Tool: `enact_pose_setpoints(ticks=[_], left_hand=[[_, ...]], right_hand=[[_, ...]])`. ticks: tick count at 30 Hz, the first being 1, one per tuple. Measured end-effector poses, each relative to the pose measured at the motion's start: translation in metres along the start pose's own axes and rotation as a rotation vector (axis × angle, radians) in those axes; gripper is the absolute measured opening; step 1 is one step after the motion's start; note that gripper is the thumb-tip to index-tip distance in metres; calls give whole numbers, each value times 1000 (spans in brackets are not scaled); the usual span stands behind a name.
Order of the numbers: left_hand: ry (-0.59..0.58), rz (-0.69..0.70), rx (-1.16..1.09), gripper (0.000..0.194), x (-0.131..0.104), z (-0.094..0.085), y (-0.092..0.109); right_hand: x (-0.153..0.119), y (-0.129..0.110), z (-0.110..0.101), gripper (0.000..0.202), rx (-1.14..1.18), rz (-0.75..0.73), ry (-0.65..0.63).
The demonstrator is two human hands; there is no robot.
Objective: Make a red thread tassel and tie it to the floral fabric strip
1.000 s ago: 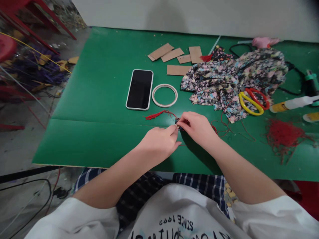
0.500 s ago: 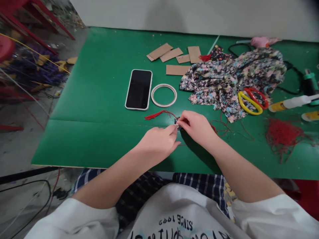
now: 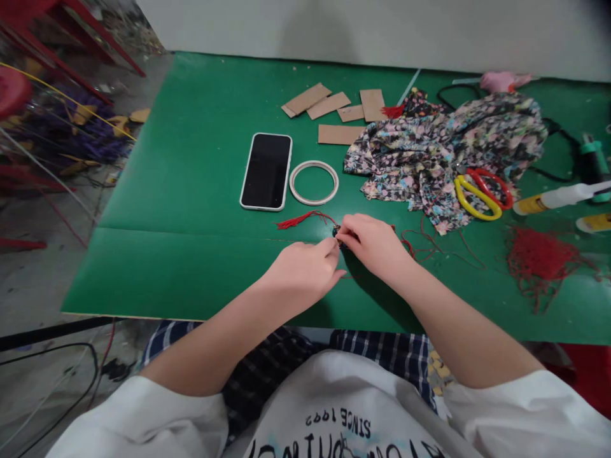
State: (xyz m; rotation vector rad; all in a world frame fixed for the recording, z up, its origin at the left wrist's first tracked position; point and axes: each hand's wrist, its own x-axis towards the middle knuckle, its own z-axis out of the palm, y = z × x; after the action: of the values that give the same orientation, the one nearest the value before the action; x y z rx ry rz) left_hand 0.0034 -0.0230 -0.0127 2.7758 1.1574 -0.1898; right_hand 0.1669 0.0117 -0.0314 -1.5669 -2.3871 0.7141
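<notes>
from my remote seat i have both bare hands together low over the smooth green bench [image 3: 191,273]. the right hand [image 3: 375,245] has a narrow grip, thumb and forefinger pinching a small dark patterned piece [image 3: 336,229], probably cloth and mostly hidden by fingers. the left hand [image 3: 303,270] meets it from the other side, thumb jutting apart; whether that grip closes on the piece or merely presses it, i cannot tell. i judge that something so small needs steadying from both sides.

a bright red thread tassel [image 3: 294,221] lies beyond the left hand, its thin cord running to the piece, likely spread sideways so the strands clear my fingers. farther off sit a white-cased phone with a black screen [image 3: 266,170] and a thin whitish ring [image 3: 315,201], just beside each other. yellow-and-red-handled scissors [image 3: 483,193] rest on the crumpled black floral fabric [image 3: 501,130], handles toward me, presumably for an easy right-side reach.
</notes>
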Motion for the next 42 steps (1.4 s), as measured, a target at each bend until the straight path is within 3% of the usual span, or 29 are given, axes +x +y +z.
enact_pose_setpoints(ticks=[13, 20, 42], left_hand=[[15, -16, -59, 41, 0, 2, -3], [32, -7, -74, 42, -1, 3, -5], [8, -17, -80, 43, 0, 2, -3]], right_hand=[[-1, 9, -4, 19, 164, 17, 80], [-1, 7, -2, 4, 90, -9, 67], [-2, 5, 0, 7, 34, 1, 82]])
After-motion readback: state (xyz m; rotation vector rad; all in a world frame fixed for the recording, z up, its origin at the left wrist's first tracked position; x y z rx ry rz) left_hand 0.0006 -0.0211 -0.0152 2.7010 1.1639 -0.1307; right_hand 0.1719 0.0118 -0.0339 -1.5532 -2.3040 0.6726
